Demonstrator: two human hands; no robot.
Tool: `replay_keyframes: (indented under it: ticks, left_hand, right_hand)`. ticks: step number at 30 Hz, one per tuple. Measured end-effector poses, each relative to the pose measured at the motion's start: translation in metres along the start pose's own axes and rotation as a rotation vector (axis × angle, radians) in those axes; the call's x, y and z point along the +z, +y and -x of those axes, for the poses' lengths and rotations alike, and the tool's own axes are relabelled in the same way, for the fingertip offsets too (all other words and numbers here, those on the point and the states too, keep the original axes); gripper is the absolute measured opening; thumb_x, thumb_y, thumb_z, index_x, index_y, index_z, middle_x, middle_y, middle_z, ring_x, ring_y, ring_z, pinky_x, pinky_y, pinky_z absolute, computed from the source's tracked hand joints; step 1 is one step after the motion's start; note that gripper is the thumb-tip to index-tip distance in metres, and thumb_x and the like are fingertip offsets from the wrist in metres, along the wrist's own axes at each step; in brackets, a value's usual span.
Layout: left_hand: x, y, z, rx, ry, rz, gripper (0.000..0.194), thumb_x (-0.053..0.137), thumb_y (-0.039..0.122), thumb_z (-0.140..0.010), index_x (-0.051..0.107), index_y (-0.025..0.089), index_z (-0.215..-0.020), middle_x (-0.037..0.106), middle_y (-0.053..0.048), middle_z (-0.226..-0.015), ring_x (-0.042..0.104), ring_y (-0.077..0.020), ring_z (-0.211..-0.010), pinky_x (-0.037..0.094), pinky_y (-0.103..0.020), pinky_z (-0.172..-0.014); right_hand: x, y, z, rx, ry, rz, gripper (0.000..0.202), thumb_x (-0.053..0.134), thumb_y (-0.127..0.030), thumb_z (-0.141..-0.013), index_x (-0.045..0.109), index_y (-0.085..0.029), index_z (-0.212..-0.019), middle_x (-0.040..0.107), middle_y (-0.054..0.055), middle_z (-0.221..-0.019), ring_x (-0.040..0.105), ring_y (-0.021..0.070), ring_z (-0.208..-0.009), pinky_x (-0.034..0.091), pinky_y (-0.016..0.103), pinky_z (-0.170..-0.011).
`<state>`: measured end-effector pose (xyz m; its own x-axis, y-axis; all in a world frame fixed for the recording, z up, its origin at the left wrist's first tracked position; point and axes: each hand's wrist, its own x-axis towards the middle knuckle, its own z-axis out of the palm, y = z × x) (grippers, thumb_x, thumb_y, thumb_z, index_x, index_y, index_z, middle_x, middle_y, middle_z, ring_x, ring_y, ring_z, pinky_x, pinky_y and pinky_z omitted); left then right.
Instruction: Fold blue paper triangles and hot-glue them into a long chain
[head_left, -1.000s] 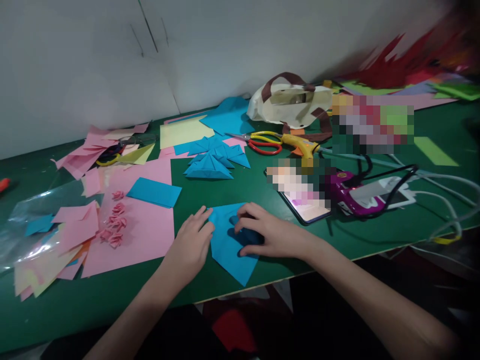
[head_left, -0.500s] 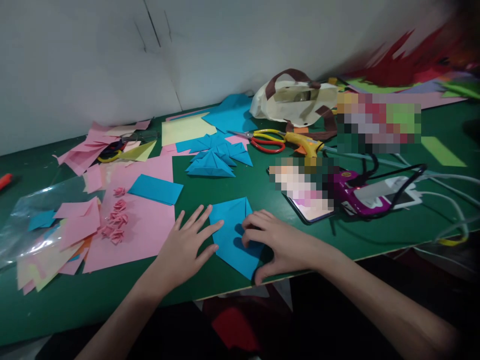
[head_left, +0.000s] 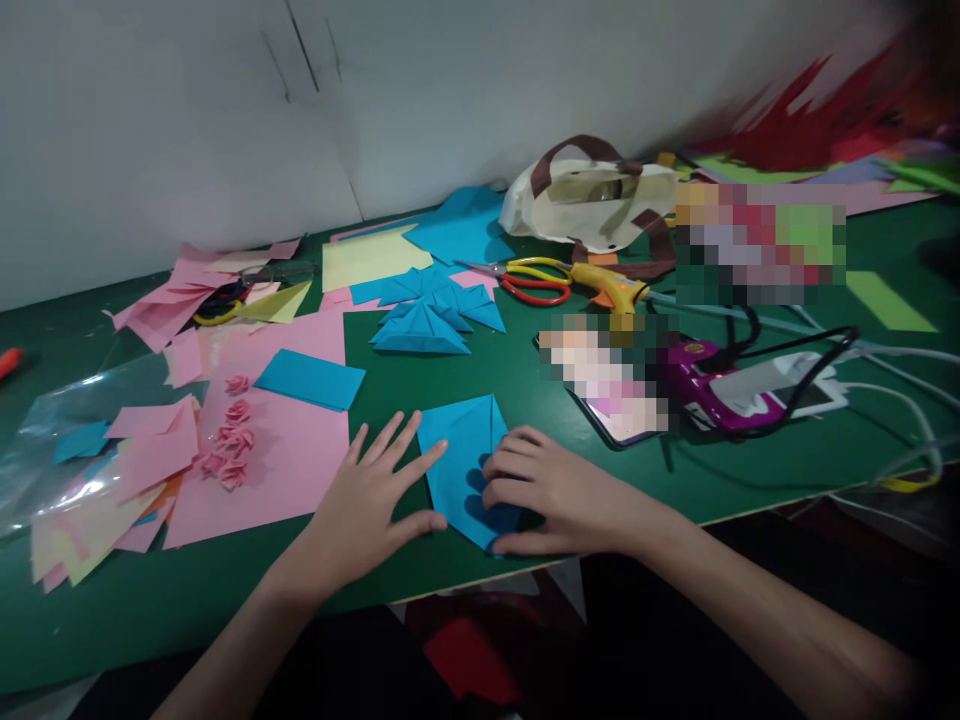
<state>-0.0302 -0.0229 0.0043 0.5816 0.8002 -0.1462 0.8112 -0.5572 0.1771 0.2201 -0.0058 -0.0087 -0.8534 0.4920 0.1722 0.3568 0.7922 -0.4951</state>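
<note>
A partly folded blue paper (head_left: 456,450) lies on the green table (head_left: 405,385) near its front edge. My left hand (head_left: 375,500) has its fingers spread, with the index finger and thumb at the paper's left side. From the right, my right hand (head_left: 544,490) reaches over the paper with curved, parted fingers, the fingertips on or just above its right part. Behind the paper stand folded blue pieces (head_left: 431,315). A folded blue rectangle (head_left: 311,378) rests on a large pink sheet (head_left: 292,470), beside several small pink paper roses (head_left: 236,440).
Red and yellow scissors (head_left: 536,280), a yellow glue gun (head_left: 611,285) and a cream bag (head_left: 585,205) sit at the back. A phone (head_left: 637,430) and a purple power strip with cables (head_left: 697,385) lie right. Paper scraps (head_left: 154,450) are left.
My right hand's thumb has moved left onto the paper's lower part and its fingers have shifted slightly. My left thumb has moved slightly right and down. The blue paper has hardly moved.
</note>
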Motion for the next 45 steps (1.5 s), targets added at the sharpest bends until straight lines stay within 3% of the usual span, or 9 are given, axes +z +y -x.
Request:
replay_keyframes:
  ticks: [4, 8, 15, 20, 26, 31, 36, 41, 45]
  left_hand:
    - [0.004, 0.001, -0.002, -0.030, 0.072, -0.004, 0.046, 0.033, 0.041, -0.094, 0.028, 0.036, -0.139, 0.026, -0.003, -0.150, 0.022, -0.0253, -0.137, 0.025, -0.054, -0.105]
    - [0.001, 0.001, -0.003, -0.033, 0.046, 0.032, 0.058, 0.040, 0.042, -0.091, 0.019, 0.029, -0.143, 0.027, -0.004, -0.149, 0.020, -0.0257, -0.137, 0.024, -0.054, -0.107]
    - [-0.001, -0.001, -0.001, 0.027, 0.039, 0.037, 0.052, 0.042, 0.041, -0.090, 0.028, 0.033, -0.140, 0.025, -0.005, -0.150, 0.017, -0.0309, -0.138, 0.025, -0.062, -0.102]
    - [0.000, 0.007, 0.000, 0.083, 0.244, 0.119, 0.031, 0.050, 0.024, -0.086, 0.057, 0.022, -0.116, 0.056, -0.010, -0.126, 0.045, -0.0271, -0.123, 0.025, -0.061, -0.104]
    - [0.007, 0.022, -0.003, 0.161, 0.497, 0.290, 0.012, 0.053, 0.014, -0.083, 0.064, 0.017, -0.085, 0.069, -0.005, -0.084, 0.064, -0.0197, -0.093, 0.052, -0.037, -0.086]
    - [0.009, 0.031, 0.000, 0.157, 0.528, 0.280, 0.010, 0.052, 0.016, -0.084, 0.062, 0.017, -0.084, 0.069, -0.004, -0.079, 0.065, -0.0206, -0.094, 0.052, -0.039, -0.088]
    - [0.015, 0.032, 0.006, 0.177, 0.506, 0.216, 0.025, 0.064, 0.037, -0.078, 0.062, 0.014, -0.089, 0.068, -0.011, -0.090, 0.063, -0.0262, -0.099, 0.050, -0.048, -0.091]
    - [0.022, 0.026, 0.004, 0.126, 0.533, 0.189, 0.019, 0.059, 0.026, -0.083, 0.061, 0.013, -0.096, 0.067, -0.012, -0.099, 0.060, -0.0262, -0.107, 0.052, -0.042, -0.090]
    - [0.021, 0.024, -0.001, 0.086, 0.572, 0.197, 0.012, 0.053, 0.021, -0.086, 0.061, 0.015, -0.093, 0.067, -0.010, -0.097, 0.061, -0.0248, -0.105, 0.054, -0.041, -0.085]
  right_hand:
    - [0.002, -0.002, 0.002, -0.042, -0.006, -0.025, 0.038, 0.060, -0.054, -0.076, 0.059, -0.020, -0.095, 0.060, 0.005, -0.098, 0.048, 0.0192, -0.093, 0.026, 0.038, -0.090]
    - [0.001, -0.006, 0.000, -0.009, -0.008, -0.073, 0.026, 0.061, -0.045, -0.079, 0.060, -0.021, -0.089, 0.060, 0.004, -0.095, 0.049, 0.0183, -0.093, 0.026, 0.038, -0.090]
    - [-0.010, -0.016, -0.006, 0.086, -0.004, -0.232, 0.005, 0.059, -0.024, -0.080, 0.059, -0.021, -0.076, 0.062, -0.001, -0.080, 0.052, 0.0153, -0.089, 0.027, 0.037, -0.091]
    - [-0.012, -0.013, -0.013, 0.276, 0.106, -0.342, 0.008, 0.047, -0.021, -0.088, 0.053, -0.019, -0.084, 0.059, 0.003, -0.089, 0.053, 0.0138, -0.084, 0.038, 0.029, -0.081]
    - [0.010, -0.006, -0.024, 0.418, 0.218, -0.125, 0.008, 0.043, -0.019, -0.090, 0.050, -0.018, -0.086, 0.060, 0.004, -0.084, 0.054, 0.0169, -0.076, 0.040, 0.030, -0.071]
    - [0.015, -0.008, -0.025, 0.400, 0.222, -0.021, 0.011, 0.041, -0.021, -0.092, 0.051, -0.018, -0.087, 0.062, 0.005, -0.085, 0.055, 0.0181, -0.076, 0.038, 0.032, -0.070]
    - [-0.005, -0.002, -0.015, 0.322, 0.112, -0.254, 0.031, 0.054, -0.047, -0.083, 0.052, -0.018, -0.094, 0.058, 0.005, -0.089, 0.053, 0.0168, -0.081, 0.041, 0.028, -0.070]
    - [-0.013, 0.011, -0.004, 0.153, -0.026, -0.273, 0.048, 0.070, -0.057, -0.062, 0.056, -0.019, -0.087, 0.054, 0.005, -0.096, 0.051, 0.0199, -0.093, 0.041, 0.031, -0.081]
    - [-0.014, 0.013, -0.003, 0.172, -0.011, -0.311, 0.040, 0.068, -0.052, -0.069, 0.057, -0.019, -0.087, 0.053, 0.006, -0.102, 0.051, 0.0185, -0.094, 0.042, 0.030, -0.081]
